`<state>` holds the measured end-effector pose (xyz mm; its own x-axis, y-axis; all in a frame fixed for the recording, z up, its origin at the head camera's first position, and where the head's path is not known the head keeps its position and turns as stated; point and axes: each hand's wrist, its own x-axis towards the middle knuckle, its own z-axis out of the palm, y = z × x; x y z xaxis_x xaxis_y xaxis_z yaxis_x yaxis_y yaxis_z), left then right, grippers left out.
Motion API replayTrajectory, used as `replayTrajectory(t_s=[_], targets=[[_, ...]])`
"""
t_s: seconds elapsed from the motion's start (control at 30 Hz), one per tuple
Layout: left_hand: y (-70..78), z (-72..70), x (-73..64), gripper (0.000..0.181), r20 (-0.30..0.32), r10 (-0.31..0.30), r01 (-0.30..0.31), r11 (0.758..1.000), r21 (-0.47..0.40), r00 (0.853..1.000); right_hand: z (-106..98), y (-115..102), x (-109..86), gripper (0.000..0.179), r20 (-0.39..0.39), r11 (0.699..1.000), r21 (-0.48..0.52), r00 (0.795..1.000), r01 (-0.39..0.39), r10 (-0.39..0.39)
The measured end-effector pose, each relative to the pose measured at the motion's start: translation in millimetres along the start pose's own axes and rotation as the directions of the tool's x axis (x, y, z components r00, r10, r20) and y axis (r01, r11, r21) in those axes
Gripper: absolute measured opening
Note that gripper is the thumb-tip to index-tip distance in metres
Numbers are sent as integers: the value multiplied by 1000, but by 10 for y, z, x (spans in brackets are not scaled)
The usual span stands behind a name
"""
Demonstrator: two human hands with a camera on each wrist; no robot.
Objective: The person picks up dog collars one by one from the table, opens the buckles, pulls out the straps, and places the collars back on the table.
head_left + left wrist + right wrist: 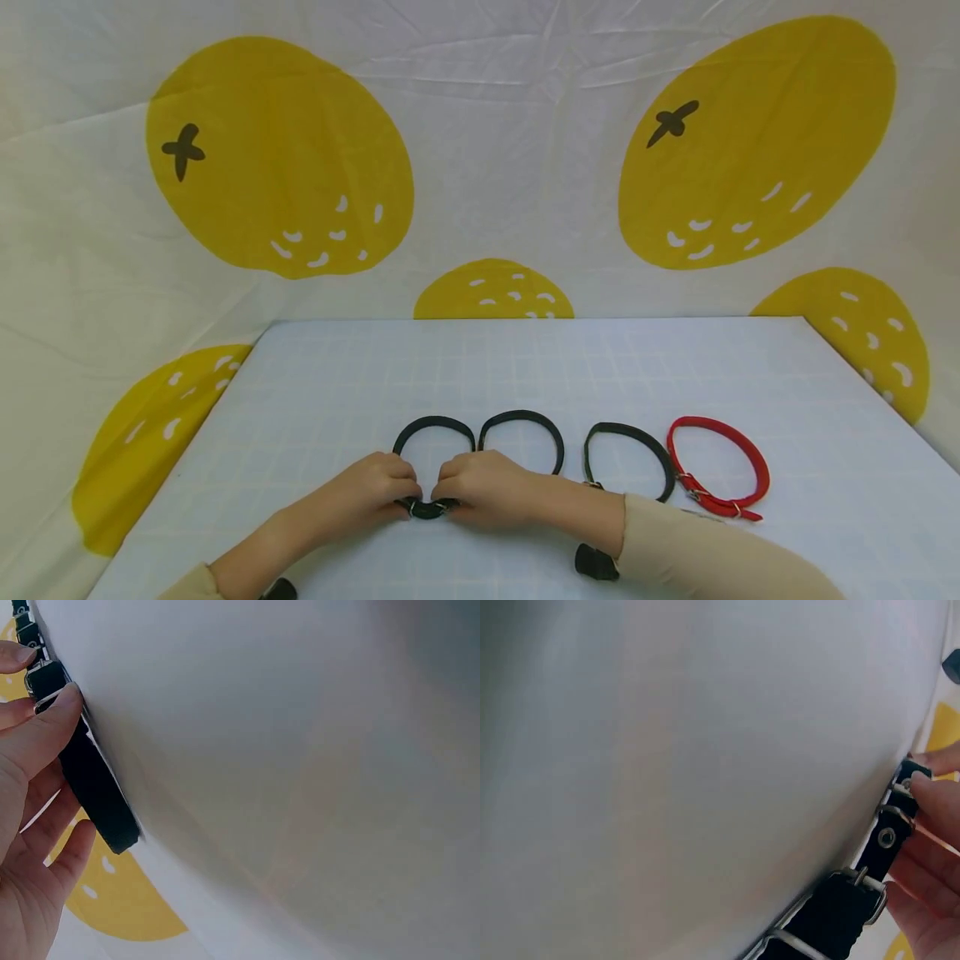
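Just left of a red buckled collar (761,471), a dark collar (652,443) has its near edge partly covered by the right sleeve (705,542); farther left, a black collar (525,415) sits partly behind the right hand (487,487). Farthest left of the red collar, right and left (378,483) hands pinch a black buckled collar (429,509), its buckled stretch running left-right, tail pointing toward the red collar.

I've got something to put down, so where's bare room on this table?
Crowded: the middle, where left hand and right hand grip a black collar, with a second black collar, third dark collar and red collar rightward. Bare: the table behind all these up to its far edge, right of the red collar, and between left hand and left edge.
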<state>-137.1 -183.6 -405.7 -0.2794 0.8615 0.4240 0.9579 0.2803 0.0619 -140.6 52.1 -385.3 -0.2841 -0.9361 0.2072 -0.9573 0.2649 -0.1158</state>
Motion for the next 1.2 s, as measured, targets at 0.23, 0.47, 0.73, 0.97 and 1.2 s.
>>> replayTrajectory(t_s=[0.23, 0.47, 0.73, 0.97, 1.2], targets=[[35, -33, 30, 18, -22, 7, -6, 1000, 24, 1000, -10, -21, 57, 19, -20, 1000, 12, 1000, -10, 10], [56, -78, 75, 21, -65, 4, -1, 999, 44, 998, -22, -19, 65, 18, -77, 1000, 7, 997, -11, 12], [73, -144, 141, 18, -140, -34, 42, 997, 59, 990, -128, -39, 48, 17, -253, 996, -88, 967, 17, -39], [183, -282, 238, 17, -187, -100, 112, 992, 54, 977, -271, -85, -2, 23, -415, 983, -174, 900, 62, -130], [320, -435, 342, 20, -148, -266, 252, 962, -105, 953, -403, -81, -30, 26, -531, 931, -356, 803, 77, -269]])
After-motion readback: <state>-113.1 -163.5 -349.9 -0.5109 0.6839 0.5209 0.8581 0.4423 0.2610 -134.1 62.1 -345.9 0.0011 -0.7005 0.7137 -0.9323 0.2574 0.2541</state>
